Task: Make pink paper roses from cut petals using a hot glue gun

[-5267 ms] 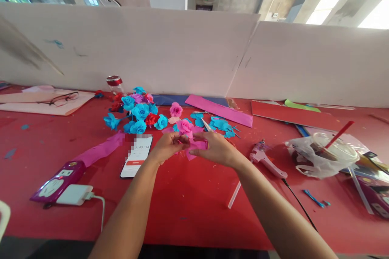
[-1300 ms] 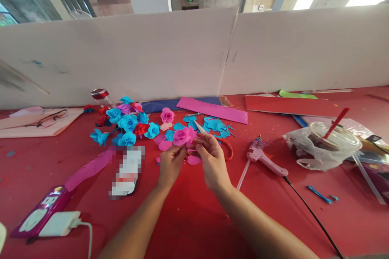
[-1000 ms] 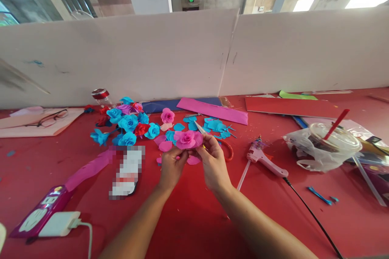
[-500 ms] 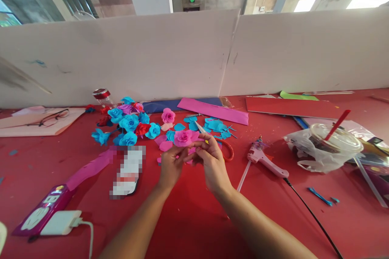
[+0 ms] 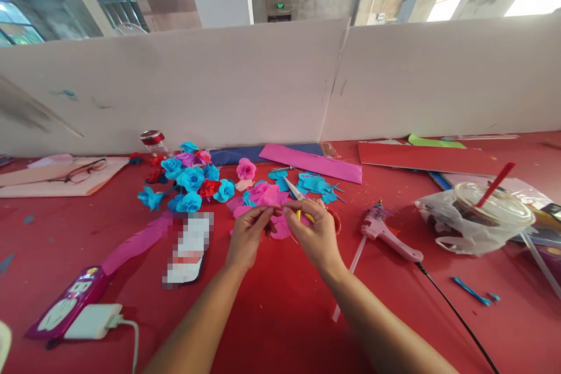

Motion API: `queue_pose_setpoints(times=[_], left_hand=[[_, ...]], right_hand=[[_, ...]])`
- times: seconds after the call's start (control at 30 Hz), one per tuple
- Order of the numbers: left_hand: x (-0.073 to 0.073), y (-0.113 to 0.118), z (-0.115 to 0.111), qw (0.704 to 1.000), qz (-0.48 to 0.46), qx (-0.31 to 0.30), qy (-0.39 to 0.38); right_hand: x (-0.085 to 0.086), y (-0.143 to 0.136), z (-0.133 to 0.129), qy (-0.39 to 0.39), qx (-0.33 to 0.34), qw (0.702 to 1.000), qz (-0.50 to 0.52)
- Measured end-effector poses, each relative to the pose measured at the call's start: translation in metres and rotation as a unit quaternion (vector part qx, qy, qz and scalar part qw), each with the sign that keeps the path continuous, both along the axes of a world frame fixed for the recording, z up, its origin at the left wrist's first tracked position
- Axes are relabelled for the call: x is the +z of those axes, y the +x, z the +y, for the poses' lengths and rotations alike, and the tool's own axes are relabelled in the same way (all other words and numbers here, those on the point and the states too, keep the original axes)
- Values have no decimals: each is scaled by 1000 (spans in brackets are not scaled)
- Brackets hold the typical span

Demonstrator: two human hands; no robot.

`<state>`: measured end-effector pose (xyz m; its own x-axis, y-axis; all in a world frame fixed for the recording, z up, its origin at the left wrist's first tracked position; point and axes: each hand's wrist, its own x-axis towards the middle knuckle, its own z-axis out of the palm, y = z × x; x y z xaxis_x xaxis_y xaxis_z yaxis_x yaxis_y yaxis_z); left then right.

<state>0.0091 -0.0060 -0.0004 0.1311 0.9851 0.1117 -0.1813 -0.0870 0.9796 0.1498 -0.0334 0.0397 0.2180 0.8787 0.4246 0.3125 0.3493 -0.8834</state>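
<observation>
My left hand point(image 5: 249, 234) and my right hand point(image 5: 314, 231) meet fingertip to fingertip at the middle of the red table point(image 5: 280, 315). Both sets of fingers are pinched at the pink paper flower point(image 5: 267, 194), which is tilted away just above them. Its stem is hidden by the fingers. Loose pink petals point(image 5: 280, 229) lie beneath and behind the hands. Scissors point(image 5: 294, 188) with an orange-red and yellow handle rest behind my right hand, beside blue petals point(image 5: 315, 182). A finished pink flower point(image 5: 246, 169) lies farther back.
Paper flowers point(image 5: 190, 178) and a phone point(image 5: 188, 251) are at left, with a white charger point(image 5: 94, 321). On the right are a pink glue gun point(image 5: 390, 236) with its cable and a bagged cup point(image 5: 486, 204). A white partition point(image 5: 175, 87) stands behind.
The pink flower has tipped away from an upward-facing pose, and my fingers have come closer together below it. The view has shifted slightly.
</observation>
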Motion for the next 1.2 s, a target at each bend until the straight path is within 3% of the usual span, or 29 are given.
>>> queue_pose_setpoints(times=[0.2,0.33,0.5,0.67,0.77,0.9,1.03,1.2], left_hand=[[-6,-1,-1,995,81,-5,53],[-1,0,-5,990,118,-16,81],[5,-1,-9,980,143,-29,136],[3,-2,-6,988,123,-11,95],[4,-3,-3,999,37,-20,30],[7,-3,-4,994,-70,-74,-40],[6,-3,-4,990,-102,-85,-45],[5,0,-4,987,-122,-88,-61]], right_hand=[[-5,-13,-8,73,-17,994,-76],[-8,-13,-10,105,-49,984,-138],[-15,-10,-10,201,-86,954,-204],[-15,-8,-12,264,-44,934,-237],[-13,-8,-13,239,-33,952,-190],[-15,-9,-7,108,-11,994,-31],[-18,-11,2,36,88,993,71],[-17,-13,1,29,99,987,123]])
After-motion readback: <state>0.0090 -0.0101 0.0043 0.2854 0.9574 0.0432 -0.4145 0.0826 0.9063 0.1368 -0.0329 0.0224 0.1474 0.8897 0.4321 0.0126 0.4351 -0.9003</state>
